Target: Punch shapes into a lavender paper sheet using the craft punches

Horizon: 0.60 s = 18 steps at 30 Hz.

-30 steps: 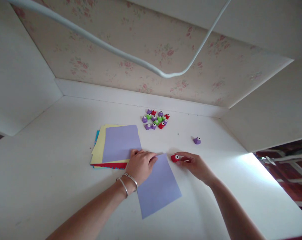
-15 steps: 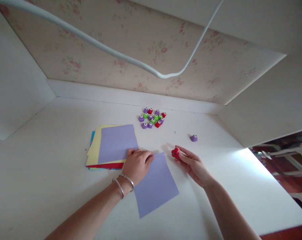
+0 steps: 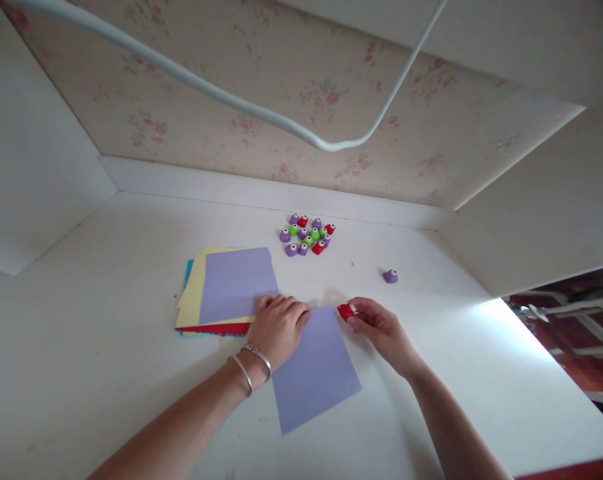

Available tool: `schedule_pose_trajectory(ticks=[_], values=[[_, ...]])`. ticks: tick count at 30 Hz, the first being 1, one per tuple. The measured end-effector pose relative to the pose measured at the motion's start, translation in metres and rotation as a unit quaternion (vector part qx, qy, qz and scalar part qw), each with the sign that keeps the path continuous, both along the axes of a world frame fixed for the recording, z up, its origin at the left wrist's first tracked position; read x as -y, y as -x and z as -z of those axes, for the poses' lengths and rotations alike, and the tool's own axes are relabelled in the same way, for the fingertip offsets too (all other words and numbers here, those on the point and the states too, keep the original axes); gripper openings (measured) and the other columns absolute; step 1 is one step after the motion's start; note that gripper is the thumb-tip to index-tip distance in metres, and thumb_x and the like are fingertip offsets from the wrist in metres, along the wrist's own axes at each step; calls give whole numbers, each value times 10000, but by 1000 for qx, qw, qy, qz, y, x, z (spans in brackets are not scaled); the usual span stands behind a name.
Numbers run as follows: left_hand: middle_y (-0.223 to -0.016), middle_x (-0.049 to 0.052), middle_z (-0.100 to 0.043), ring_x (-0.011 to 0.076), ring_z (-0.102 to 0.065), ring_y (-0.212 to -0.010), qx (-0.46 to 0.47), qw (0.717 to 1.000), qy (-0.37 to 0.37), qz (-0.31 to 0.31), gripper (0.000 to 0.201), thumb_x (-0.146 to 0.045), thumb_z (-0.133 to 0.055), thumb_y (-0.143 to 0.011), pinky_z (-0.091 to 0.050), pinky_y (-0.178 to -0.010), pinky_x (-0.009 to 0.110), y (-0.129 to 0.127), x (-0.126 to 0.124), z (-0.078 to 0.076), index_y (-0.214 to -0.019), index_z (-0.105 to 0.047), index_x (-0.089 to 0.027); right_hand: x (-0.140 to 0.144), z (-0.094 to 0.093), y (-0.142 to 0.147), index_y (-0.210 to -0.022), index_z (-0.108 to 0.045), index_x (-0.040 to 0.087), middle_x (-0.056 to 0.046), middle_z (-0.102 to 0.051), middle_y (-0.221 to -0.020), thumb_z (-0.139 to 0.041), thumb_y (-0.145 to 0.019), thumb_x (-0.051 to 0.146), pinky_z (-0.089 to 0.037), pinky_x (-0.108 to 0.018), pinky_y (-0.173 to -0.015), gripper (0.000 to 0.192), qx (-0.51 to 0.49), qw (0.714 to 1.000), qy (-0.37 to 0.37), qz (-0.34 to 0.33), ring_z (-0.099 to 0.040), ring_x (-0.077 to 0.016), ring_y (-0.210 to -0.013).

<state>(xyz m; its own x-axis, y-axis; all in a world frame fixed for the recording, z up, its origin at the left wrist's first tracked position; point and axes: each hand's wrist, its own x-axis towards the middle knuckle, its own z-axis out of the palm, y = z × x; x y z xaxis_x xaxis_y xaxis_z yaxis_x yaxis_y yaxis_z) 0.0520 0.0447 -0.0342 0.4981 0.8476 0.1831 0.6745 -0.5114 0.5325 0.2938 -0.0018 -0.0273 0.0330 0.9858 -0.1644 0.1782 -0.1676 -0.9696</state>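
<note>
A loose sheet of purple paper lies at an angle on the white table. My left hand is on its upper left part, fingers curled together over the edge; the fingertips are partly hidden. Between the thumb and fingers of my right hand is a small red craft punch, turned on its side at the sheet's upper right corner. I cannot tell whether the paper sits in its slot. A purple craft punch stands alone beyond my right hand.
Left of my left hand lies a stack of coloured paper, with a purple sheet on top and a yellow sheet beneath. Several purple, green and red craft punches stand near the wall. A white cable hangs across the top.
My right hand has turned the red craft punch onto its side and brought it left to the sheet's corner. My left hand stays on the paper. The view has shifted slightly.
</note>
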Motion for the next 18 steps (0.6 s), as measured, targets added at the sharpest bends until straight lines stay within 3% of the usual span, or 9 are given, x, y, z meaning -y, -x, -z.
schedule_pose_trajectory(ticks=[6,18], values=[[-947,-15,-684,152,-579,-974,0,1000,1,0,234,-331,-455,-1012,-264,-883,362,0,-1,0,-959,-672,-259,1,1,-2,-1128,-681,250,-63,-727,-1039,-630,-904,368,-559,-354,-801,258,216,972,-76,-46,-678,-207,-885],[-942,-15,-692,156,-579,-946,3,1000,10,-6,241,-345,-466,-1006,-264,-859,368,-1,-2,4,-938,-678,-255,-3,7,-5,-1161,-653,264,-51,-733,-1099,-594,-925,365,-576,-326,-830,263,224,968,-86,-75,-699,-203,-969]])
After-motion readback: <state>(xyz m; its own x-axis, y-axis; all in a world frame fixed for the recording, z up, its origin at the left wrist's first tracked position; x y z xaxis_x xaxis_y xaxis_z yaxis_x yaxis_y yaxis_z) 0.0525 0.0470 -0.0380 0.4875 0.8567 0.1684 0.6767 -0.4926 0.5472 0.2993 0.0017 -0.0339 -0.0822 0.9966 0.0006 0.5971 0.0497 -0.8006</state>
